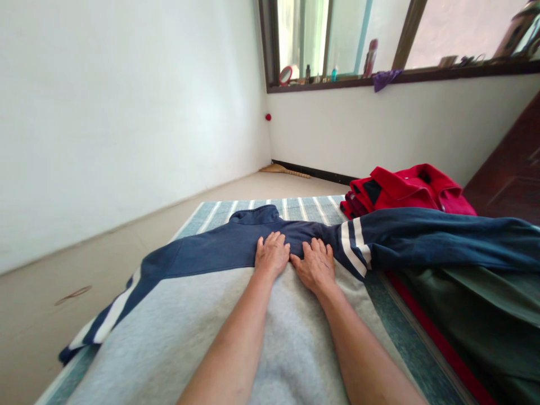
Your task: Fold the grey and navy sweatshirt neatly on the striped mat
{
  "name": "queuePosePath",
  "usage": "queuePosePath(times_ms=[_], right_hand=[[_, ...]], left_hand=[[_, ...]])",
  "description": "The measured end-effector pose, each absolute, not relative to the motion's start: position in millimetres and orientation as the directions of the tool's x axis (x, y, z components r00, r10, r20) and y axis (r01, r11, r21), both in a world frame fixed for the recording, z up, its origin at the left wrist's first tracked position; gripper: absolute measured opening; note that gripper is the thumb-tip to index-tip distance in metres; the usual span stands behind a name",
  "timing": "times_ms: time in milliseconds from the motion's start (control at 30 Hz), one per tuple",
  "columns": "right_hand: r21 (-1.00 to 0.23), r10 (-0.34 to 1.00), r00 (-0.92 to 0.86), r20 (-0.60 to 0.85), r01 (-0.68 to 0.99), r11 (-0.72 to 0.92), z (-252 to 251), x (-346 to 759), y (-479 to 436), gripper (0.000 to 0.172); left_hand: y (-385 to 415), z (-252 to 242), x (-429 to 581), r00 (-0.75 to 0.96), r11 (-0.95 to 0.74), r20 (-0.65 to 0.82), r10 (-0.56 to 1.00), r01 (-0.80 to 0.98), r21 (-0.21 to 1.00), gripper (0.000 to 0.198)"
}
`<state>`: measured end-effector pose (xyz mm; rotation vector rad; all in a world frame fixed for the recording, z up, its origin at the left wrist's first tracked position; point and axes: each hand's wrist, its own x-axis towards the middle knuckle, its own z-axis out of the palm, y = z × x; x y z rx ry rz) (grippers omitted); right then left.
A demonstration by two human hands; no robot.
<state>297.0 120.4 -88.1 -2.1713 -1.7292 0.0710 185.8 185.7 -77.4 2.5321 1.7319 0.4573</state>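
A grey and navy jacket lies spread out with its collar at the far side. White stripes band both of its sleeves. My left hand rests flat on the navy upper part, just below the collar, with fingers stretched out. Close beside it on the right, my right hand presses on the same navy cloth, fingers spread. Nothing is held in either hand. The right sleeve stretches out to the right across a dark green garment. The left sleeve hangs toward the left edge.
Folded red clothes are stacked at the back right. Beneath the jacket is a striped blue-green cloth. A broom lies on the floor by the wall. Bottles and a round mirror stand on the window sill.
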Motion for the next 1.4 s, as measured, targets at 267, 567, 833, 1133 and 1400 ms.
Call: queuePosePath(times_ms=[267,567,833,1133,1400], right_hand=[[-0.275,0.95,0.255,0.179,0.94,-0.2,-92.3,298.9,121.8,0.055],[-0.129,0.95,0.242,0.199,0.967,-0.219,-92.5,293.9,114.6,0.054],[-0.094,0.974,0.224,0.017,0.971,-0.222,-56.2,298.9,142.8,0.047],[-0.17,0.991,0.131,0.025,0.978,-0.125,-51.3,311.9,225.7,0.042],[-0.328,0.995,0.09,0.053,0.942,-0.067,-36.5,323.7,240.7,0.021]], left_hand=[[194.0,-76.9,174.0,0.346,-0.37,0.136,0.928,0.834,0.409,0.039],[188.9,-80.3,176.1,0.291,-0.35,0.194,0.937,0.781,0.517,0.041],[185.9,-81.0,174.9,0.259,-0.347,0.233,0.937,0.75,0.563,0.045],[184.8,-75.9,172.3,0.26,-0.357,0.247,0.934,0.732,0.58,0.052],[183.4,-79.2,175.3,0.216,-0.342,0.278,0.936,0.741,0.577,0.057]])
